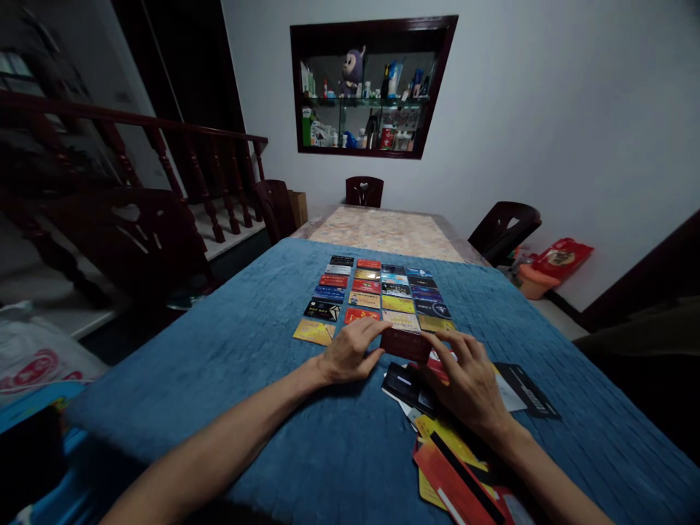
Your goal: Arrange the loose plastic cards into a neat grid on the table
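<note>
Between my two hands is a dark red card point(405, 345), held up and tilted above the blue cloth. My left hand point(351, 351) pinches its left end between thumb and fingers. At its right end the fingers of my right hand point(469, 379) grip the card. Just beyond lie several cards in columns, among them a yellow card point(314, 332) and a black card point(321, 310). Under and beside my right hand are a black card holder point(409, 386) and a loose pile with an orange-red card point(462, 477). My right hand partly hides a red and white card.
A blue cloth point(219, 350) covers the near part of the table; a patterned tabletop point(383, 230) shows beyond. Dark wooden chairs point(364, 192) stand around it. A grey-black sheet point(528, 390) lies at right. At left are a railing and a white bag point(41, 354).
</note>
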`<state>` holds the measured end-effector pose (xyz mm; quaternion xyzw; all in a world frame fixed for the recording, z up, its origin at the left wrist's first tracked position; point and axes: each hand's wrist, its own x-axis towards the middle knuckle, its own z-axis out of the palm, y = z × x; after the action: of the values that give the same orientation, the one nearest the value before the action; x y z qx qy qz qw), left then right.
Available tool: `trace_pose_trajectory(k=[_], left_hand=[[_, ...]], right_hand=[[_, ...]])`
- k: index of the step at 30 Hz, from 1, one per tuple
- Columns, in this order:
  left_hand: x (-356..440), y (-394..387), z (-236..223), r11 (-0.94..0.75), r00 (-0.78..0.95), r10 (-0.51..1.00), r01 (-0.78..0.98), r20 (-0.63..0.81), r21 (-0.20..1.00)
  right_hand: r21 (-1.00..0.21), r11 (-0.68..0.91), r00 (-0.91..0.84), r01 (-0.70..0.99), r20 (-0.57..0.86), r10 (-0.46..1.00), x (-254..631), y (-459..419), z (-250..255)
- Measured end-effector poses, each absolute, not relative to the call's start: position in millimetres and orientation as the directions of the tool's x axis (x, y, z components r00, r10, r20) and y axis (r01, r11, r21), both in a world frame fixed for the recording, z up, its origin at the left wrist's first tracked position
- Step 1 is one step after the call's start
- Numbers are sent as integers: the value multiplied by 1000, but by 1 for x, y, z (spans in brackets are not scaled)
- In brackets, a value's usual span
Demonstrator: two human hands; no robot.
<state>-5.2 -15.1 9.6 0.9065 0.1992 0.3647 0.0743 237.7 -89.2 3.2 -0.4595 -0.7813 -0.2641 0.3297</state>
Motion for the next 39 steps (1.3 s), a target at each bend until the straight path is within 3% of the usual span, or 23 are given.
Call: trace_pose_trajectory(k=[9,18,39], left_hand=[[-11,-7,14,-942,749,295,331,594,50],[-21,7,30,-937,794,227,336,564,-95],[-69,94,73,-820,707,499,572,501,8]], right_hand=[[181,456,-423,871,747,513,235,-87,9],[185,485,-453,855,723,522,231,-75,24],[154,501,-487,852,584,649,173,62,57]])
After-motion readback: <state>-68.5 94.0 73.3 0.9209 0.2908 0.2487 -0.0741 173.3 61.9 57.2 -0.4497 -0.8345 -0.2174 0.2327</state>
